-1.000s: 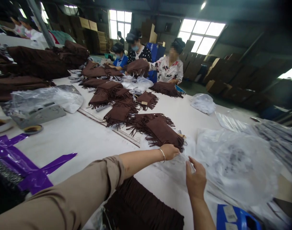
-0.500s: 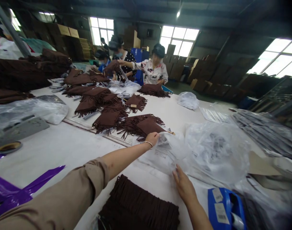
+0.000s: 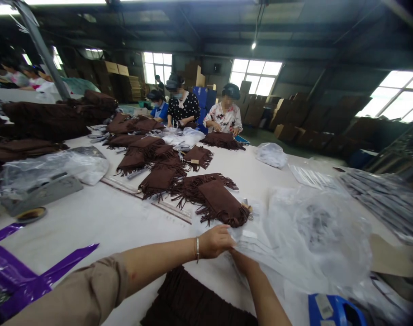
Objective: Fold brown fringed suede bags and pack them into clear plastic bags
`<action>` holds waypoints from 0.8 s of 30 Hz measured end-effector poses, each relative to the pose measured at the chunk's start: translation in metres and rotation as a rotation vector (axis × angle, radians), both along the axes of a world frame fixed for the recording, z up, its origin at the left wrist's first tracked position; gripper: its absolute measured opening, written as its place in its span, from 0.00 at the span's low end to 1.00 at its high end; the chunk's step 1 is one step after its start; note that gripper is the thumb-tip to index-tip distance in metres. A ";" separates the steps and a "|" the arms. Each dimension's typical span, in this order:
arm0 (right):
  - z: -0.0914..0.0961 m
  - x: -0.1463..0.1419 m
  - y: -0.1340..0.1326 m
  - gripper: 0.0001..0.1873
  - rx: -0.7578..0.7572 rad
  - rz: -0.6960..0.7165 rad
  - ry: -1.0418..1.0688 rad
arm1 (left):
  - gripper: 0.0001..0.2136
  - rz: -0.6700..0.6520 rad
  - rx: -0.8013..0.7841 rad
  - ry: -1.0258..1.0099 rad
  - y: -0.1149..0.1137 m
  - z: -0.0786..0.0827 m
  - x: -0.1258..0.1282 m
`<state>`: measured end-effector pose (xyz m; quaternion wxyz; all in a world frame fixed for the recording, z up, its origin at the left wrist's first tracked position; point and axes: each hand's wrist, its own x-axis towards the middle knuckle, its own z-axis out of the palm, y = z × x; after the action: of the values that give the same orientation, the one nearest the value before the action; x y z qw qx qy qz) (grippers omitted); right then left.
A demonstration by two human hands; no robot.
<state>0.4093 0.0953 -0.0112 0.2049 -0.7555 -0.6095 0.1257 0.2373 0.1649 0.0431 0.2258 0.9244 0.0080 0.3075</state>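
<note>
My left hand (image 3: pixel 217 241), with a bangle at the wrist, is closed in a pinch on the near edge of a clear plastic bag (image 3: pixel 257 246). My right hand (image 3: pixel 240 260) meets it from below right, its fingers hidden behind the left hand and the film. Just beyond both hands lies a brown fringed bag (image 3: pixel 220 199) with a tan tag at its right end. Close to my body, below my forearms, is a dark brown fringed piece (image 3: pixel 196 301).
Several brown fringed bags (image 3: pixel 159 176) cover the table's middle. A heap of clear plastic bags (image 3: pixel 321 231) lies right, above a blue tape dispenser (image 3: pixel 335 310). Purple film (image 3: pixel 16 271) and a tape roll (image 3: pixel 31 214) are at left. Co-workers (image 3: pixel 223 113) stand across the table.
My hands, apart before, have come together at the plastic bag's near edge. The bag has been drawn toward me, uncovering the fringed bag. My view has tilted up; a co-worker's raised arm is down.
</note>
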 end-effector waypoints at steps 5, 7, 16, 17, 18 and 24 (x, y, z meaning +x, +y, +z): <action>-0.013 0.001 0.000 0.30 -0.183 -0.075 -0.084 | 0.14 0.420 -0.838 -0.410 0.005 0.043 -0.034; -0.015 0.004 0.001 0.34 -0.233 -0.122 -0.128 | 0.14 0.544 -1.135 -0.643 0.024 0.066 -0.052; -0.020 0.024 0.027 0.34 -0.292 -0.180 -0.200 | 0.06 0.830 -1.341 -1.286 0.086 0.091 -0.204; -0.018 0.028 0.033 0.33 -0.287 -0.185 -0.196 | 0.07 0.854 -1.320 -1.278 0.081 0.087 -0.214; -0.016 0.032 0.038 0.33 -0.281 -0.189 -0.189 | 0.08 0.868 -1.308 -1.253 0.075 0.082 -0.221; 0.002 0.051 0.047 0.30 -0.166 -0.180 -0.059 | 0.20 0.876 -1.210 -1.086 0.049 0.059 -0.206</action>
<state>0.4607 0.1423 -0.0087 0.1339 -0.8249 -0.5325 0.1345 0.0314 0.2138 0.1021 0.5067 0.2924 0.4094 0.7001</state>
